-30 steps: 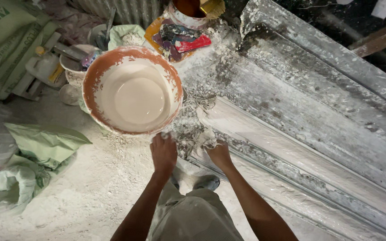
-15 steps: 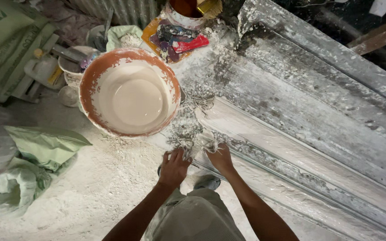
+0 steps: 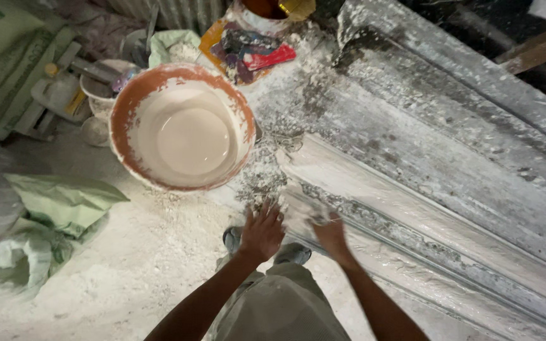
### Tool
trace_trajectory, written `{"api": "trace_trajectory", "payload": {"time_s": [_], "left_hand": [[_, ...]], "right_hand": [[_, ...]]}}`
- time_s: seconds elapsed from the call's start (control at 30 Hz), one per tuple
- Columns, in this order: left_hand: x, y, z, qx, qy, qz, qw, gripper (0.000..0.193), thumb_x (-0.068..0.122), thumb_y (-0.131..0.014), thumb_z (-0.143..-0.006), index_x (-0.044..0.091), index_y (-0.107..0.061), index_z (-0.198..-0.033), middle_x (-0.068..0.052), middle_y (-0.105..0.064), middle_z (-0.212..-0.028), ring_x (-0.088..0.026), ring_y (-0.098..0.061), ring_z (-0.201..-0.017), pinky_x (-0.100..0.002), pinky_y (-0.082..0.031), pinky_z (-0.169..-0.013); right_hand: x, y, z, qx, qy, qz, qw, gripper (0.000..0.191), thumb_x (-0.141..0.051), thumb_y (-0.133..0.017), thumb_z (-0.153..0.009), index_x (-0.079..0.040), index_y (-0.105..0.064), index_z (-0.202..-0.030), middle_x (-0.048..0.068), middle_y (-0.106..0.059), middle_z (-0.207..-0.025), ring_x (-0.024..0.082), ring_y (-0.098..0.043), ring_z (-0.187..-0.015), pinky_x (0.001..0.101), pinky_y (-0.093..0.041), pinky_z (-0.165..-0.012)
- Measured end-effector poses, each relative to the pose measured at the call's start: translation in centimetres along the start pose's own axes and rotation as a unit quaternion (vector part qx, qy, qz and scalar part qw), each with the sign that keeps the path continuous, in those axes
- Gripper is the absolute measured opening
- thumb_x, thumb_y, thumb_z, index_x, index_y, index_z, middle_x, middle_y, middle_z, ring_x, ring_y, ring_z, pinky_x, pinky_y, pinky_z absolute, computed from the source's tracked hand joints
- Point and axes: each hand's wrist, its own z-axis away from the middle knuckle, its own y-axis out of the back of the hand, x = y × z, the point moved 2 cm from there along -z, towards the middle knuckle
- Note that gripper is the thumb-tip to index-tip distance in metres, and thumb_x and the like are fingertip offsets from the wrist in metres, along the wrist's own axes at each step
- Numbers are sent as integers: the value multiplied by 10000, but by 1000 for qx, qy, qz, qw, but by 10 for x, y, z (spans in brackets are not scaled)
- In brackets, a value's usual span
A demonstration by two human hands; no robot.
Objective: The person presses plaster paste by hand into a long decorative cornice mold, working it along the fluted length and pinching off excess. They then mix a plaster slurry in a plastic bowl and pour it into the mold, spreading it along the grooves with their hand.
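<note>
A long plaster-caked moulding [image 3: 450,208] runs diagonally across the right of the frame, top edge to lower right corner, its far ends cut off. Beside it, on a floor [image 3: 127,278] white w/ powder, stands a wide orange basin [image 3: 182,126] holding pale, smooth liquid plaster, its rim smeared white. Green sacks [image 3: 58,202] lie crumpled at left; the one at upper left is only partly in view. Behind the basin, a jumble of small tubs and rags [image 3: 248,50], too cluttered to sort out. The person's left hand [image 3: 261,232] hovers w/ fingers spread, grip released, holding nothing, just over the crumbly plaster debris [image 3: 266,180] at the moulding's near end. The right hand [image 3: 331,235] is blurred, fingers turned toward a white lump of wet plaster [image 3: 301,213] on the moulding's edge; can't tell whether it clasps the lump or merely touches it. Both forearms enter from the bottom edge; one shoe [image 3: 292,254] shows betw. them, mostly hidden by the person's knee.
</note>
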Motion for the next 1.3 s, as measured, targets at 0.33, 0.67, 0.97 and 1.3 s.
{"api": "trace_trajectory", "payload": {"time_s": [0.33, 0.67, 0.97, 1.3], "left_hand": [[4, -2, -2, 29, 39, -8, 999, 408, 352, -525, -1011, 67, -683, -1256, -217, -408, -1624, -389, -282, -1505, -706, -207, -1172], [27, 8, 9, 29, 167, -42, 985, 605, 497, -426, -1018, 148, -473, -1510, -69, -341, -1648, -295, -174, -1568, -650, -40, -1239], [44, 16, 10, 10, 278, -19, 960, 584, 513, -376, -1026, 220, -445, -1526, -2, -268, -1673, -288, -73, -1569, -625, -38, -1233], [28, 9, 13, -31, 239, 7, 970, 609, 540, -343, -1051, 196, -446, -1543, -25, -263, -1687, -309, -35, -1591, -647, -43, -1238]], "right_hand": [[68, 135, 15, 93, 277, 124, 948, 309, -322, -690, -931, -88, -726, -1129, 121, -748, -1028, 210, -714, -999, 330, -419, -1106], [-55, 30, -22, -36, 580, 40, 813, 149, -74, -710, -917, -46, -710, -1063, 118, -739, -998, 213, -682, -931, 325, -539, -868], [-1, 31, -50, -80, 535, 75, 837, 240, -208, -723, -925, -2, -740, -1048, 192, -757, -970, 343, -722, -909, 411, -555, -833], [96, 90, -86, -91, 251, 309, 913, 343, -238, -719, -906, 22, -692, -1128, 197, -722, -1016, 327, -679, -965, 444, -535, -885]]}}
